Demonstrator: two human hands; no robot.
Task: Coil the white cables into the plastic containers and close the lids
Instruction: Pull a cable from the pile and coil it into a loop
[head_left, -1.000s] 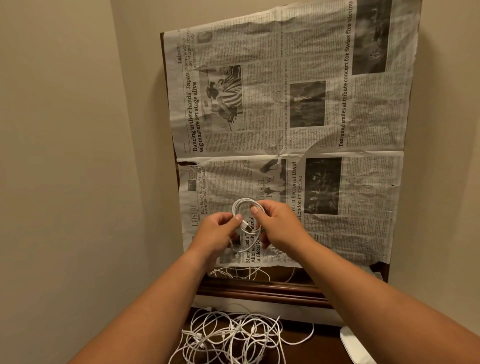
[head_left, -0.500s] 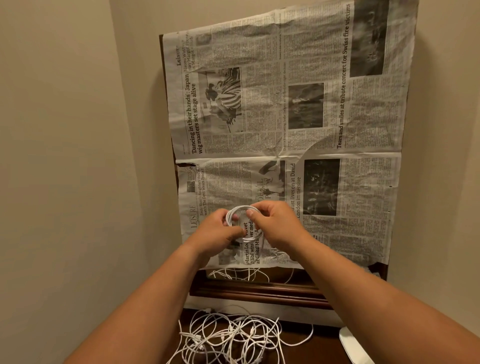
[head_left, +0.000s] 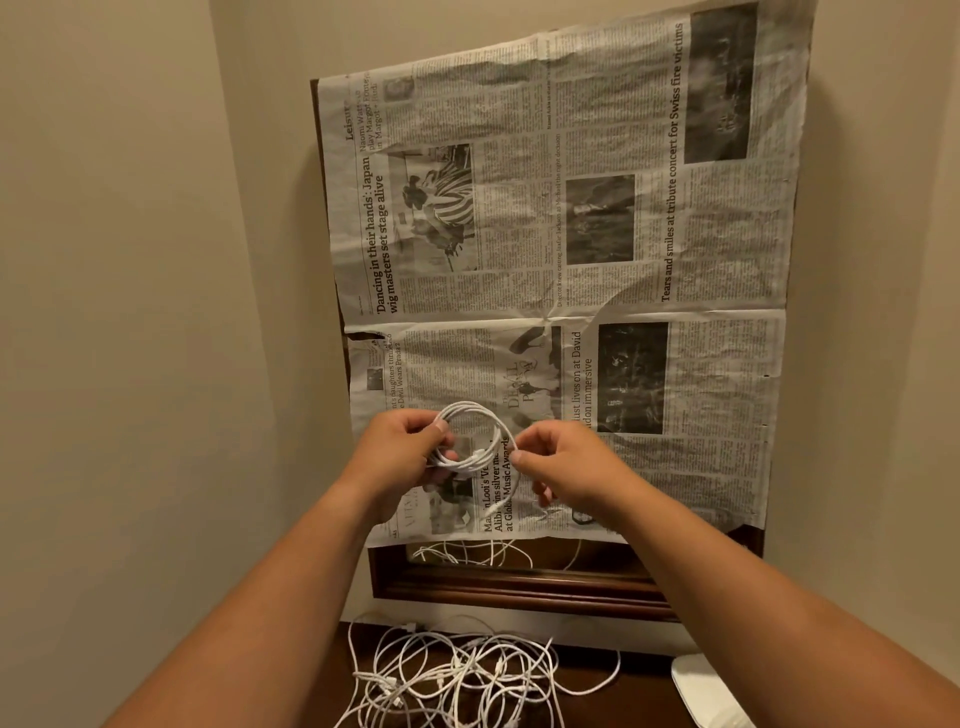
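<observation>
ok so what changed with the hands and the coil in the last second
The right hand shifted its grip from the top of the coil round to its right side, where thumb and finger now pinch it. The coil looks tighter and sits slightly further left. The left hand holds its left side as before. The loose cables below and the newspaper stayed put.

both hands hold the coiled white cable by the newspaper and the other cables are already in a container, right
No. The head view shows the other cables tangled on the dark surface, not in a container. Left hand and right hand do hold the coiled white cable by the newspaper.
</observation>
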